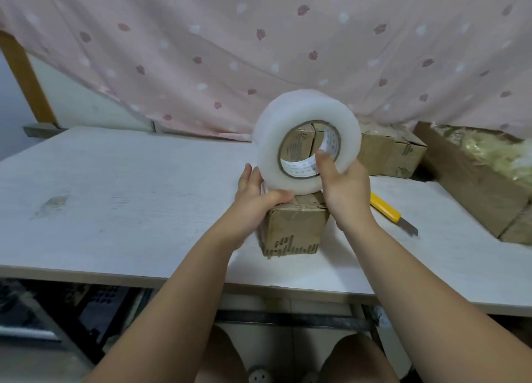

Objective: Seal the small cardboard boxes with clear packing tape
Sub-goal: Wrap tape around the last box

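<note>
A small cardboard box (293, 227), creased brown with dark print low on its near face, stands near the front edge of a white, faintly grained table (115, 195). On its lid stands a thick tape roll (270, 141) on edge, milky-clear around a brown card core. The right hand (342, 187) grips the roll, thumb hooked inside the core, fingers hidden behind it. The left hand (256, 192) lies on the box's top left corner, thumb flat along the lid, fingers fairly straight beside the roll's lower rim; whether it pins a tape end I cannot tell. A yellow utility knife (385, 208) lies just right. More boxes (385, 152) line the back under a pink spotted curtain (259, 37); 1 large carton (475, 181) is cut off at the right edge. The table's left half is bare.
</note>
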A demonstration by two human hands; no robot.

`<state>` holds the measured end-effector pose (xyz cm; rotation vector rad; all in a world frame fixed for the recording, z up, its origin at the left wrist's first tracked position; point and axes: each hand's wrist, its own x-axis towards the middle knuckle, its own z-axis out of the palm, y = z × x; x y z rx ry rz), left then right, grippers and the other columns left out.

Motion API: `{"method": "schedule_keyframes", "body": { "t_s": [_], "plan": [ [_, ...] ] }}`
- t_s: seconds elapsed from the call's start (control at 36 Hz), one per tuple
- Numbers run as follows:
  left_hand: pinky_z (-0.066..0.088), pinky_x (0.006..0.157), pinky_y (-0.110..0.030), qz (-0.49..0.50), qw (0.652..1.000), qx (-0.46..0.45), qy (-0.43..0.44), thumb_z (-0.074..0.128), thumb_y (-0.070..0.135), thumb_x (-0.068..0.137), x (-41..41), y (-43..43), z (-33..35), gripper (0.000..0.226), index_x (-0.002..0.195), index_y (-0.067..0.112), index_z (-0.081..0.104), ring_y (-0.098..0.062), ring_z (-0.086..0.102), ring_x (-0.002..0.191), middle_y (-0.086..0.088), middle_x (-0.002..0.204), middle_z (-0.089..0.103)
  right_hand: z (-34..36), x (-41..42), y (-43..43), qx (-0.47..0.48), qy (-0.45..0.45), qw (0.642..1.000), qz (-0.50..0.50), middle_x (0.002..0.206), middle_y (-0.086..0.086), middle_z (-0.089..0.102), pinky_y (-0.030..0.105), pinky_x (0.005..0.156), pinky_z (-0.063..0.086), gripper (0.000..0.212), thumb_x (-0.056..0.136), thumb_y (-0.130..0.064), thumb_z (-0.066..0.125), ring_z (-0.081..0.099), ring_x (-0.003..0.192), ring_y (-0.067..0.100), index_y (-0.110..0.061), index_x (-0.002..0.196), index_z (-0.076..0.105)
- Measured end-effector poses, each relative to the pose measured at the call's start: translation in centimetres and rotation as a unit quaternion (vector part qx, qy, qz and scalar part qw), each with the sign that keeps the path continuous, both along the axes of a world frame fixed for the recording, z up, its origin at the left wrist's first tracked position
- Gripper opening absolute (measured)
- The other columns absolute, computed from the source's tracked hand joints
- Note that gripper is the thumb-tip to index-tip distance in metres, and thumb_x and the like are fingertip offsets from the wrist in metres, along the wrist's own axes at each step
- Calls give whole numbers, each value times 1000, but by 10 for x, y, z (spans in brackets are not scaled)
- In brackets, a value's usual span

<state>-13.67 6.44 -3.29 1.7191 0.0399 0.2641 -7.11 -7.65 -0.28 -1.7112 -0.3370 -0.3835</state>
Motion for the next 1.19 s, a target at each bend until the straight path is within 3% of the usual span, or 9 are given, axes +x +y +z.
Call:
{"method": "schedule_keyframes", "body": {
  "t_s": [0.08, 0.25, 0.5, 0.61, 0.69, 0.83, 1.03, 1.11, 1.19],
  "plan": [
    [21, 117, -44, -9, 1000, 13, -4, 66, 59, 51, -4, -1, 2, 70, 117, 45, 48, -7, 17, 144, 9, 156, 17, -2, 1, -2, 28, -4, 999, -25, 66, -11, 56, 23, 57, 37, 21, 93, -38, 60, 53, 61, -2, -23, 79, 57],
    [29, 110, -36, -3, 1000, 21, -9, 61, 49, 64, -6, -2, 3, 38, 101, 48, 54, -11, 23, 140, 9, 155, 16, 7, 8, -18, 112, 50, 992, -17, 74, -5, 62, 54, 81, 55, 17, 92, -34, 59, 62, 77, 19, -28, 76, 59],
    [43, 103, -36, -32, 999, -31, -1, 63, 41, 68, -6, -1, 5, 39, 106, 42, 53, -19, 48, 124, 2, 135, 45, 1, 32, -54, 157, 101, 982, -11, 94, -2, 67, 46, 76, 59, 12, 91, -23, 67, 67, 97, 24, -34, 90, 62],
    [44, 84, -26, -31, 999, -36, 19, 65, 41, 68, -6, -1, 8, 42, 108, 41, 53, -21, 53, 121, -2, 137, 48, -22, 38, -68, 140, 128, 981, -43, 95, 2, 69, 52, 84, 56, 8, 89, -24, 69, 66, 99, 27, -30, 89, 63],
    [42, 76, -20, -24, 998, -45, 29, 65, 42, 68, -8, -1, 9, 41, 107, 42, 53, -19, 55, 118, -2, 138, 48, -41, 40, -74, 125, 136, 980, -68, 91, 0, 69, 43, 86, 54, 8, 89, -26, 70, 66, 95, 22, -28, 85, 63],
    [46, 94, -31, 13, 998, -56, 20, 62, 46, 71, -8, -9, 10, 32, 102, 44, 56, -20, 53, 121, -1, 138, 47, -51, 44, -80, 56, 89, 988, -108, 88, -6, 66, 35, 81, 49, 11, 89, -26, 70, 63, 94, 20, -29, 85, 60],
    [50, 81, -32, 50, 991, -123, 34, 53, 12, 91, -9, -21, 17, 45, 122, 43, 45, -27, 57, 114, -4, 140, 43, -60, 40, -80, 6, 53, 993, -109, 86, -18, 58, 30, 77, 41, 31, 88, -23, 71, 57, 88, 12, -25, 109, 48],
    [46, 99, -43, 136, 987, 84, 19, 47, 7, 90, -8, -30, 29, 59, 132, 48, 39, -27, 41, 130, 0, 153, 23, -62, 39, -79, 8, 53, 993, -100, 84, -19, 57, 17, 64, 38, 37, 89, -23, 70, 55, 78, -5, -27, 112, 42],
    [19, 116, -45, 217, 873, 434, -45, 49, 16, 88, -7, -45, 44, 54, 138, 34, 46, -28, 17, 143, -1, 160, 13, -64, 40, -80, 11, 56, 994, -96, 84, -20, 58, 10, 62, 36, 36, 89, -23, 71, 54, 77, -10, -27, 112, 43]
  ]
}}
